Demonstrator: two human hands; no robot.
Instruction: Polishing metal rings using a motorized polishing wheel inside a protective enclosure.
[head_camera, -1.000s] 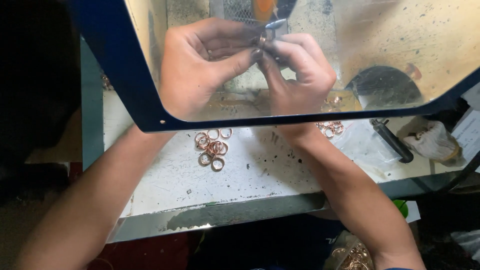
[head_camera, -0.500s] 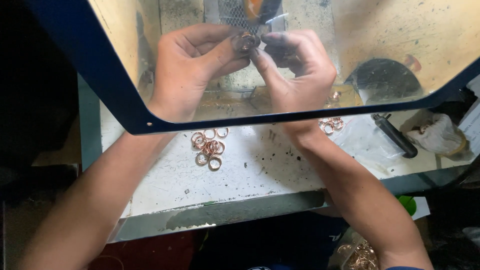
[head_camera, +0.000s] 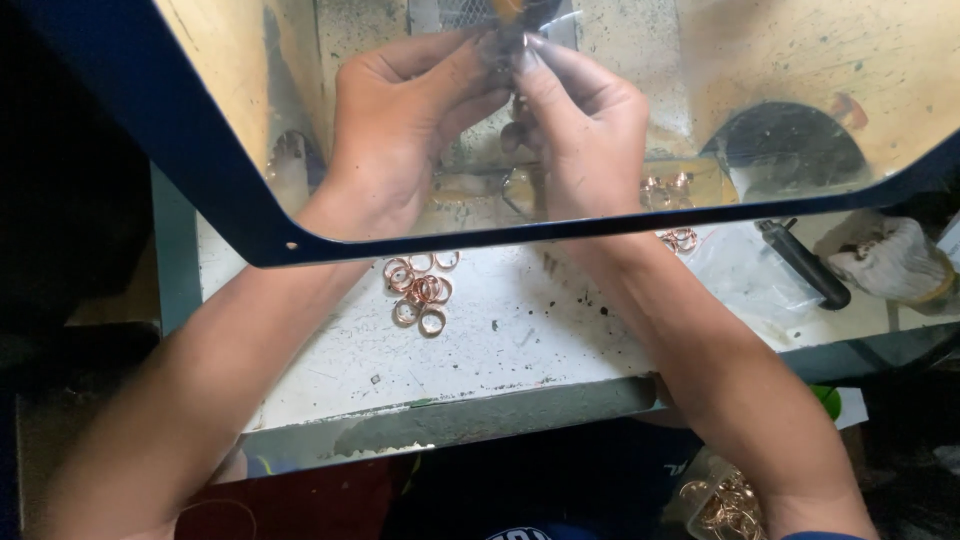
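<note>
- The clear shield (head_camera: 800, 120) in front of me is the biggest thing: a see-through sheet, scratched and yellow-stained, set in a smooth dark blue frame (head_camera: 200, 150) that runs slanted down my left side and across under my hands.
- My desk (head_camera: 500, 350) has a flat white top, speckled with black spots and worn along its grey front edge.
- My left hand (head_camera: 395, 130) and my right hand (head_camera: 585, 125) are both raised behind the shield, fingertips pinched together on one small ring (head_camera: 512, 45); it sits between my thumbs and forefingers, too blurred to tell more.
- A crumpled white cloth (head_camera: 885, 260) lies at the far right of the desk.
- One black handled tool (head_camera: 805, 262) lies slanted just beside the cloth.
- A loose pile of copper rings (head_camera: 420, 290) rests on the desk between my forearms; I count about eight, thin, round and shiny.
- A smaller cluster of rings (head_camera: 680, 238) lies by my right wrist, perhaps three.
</note>
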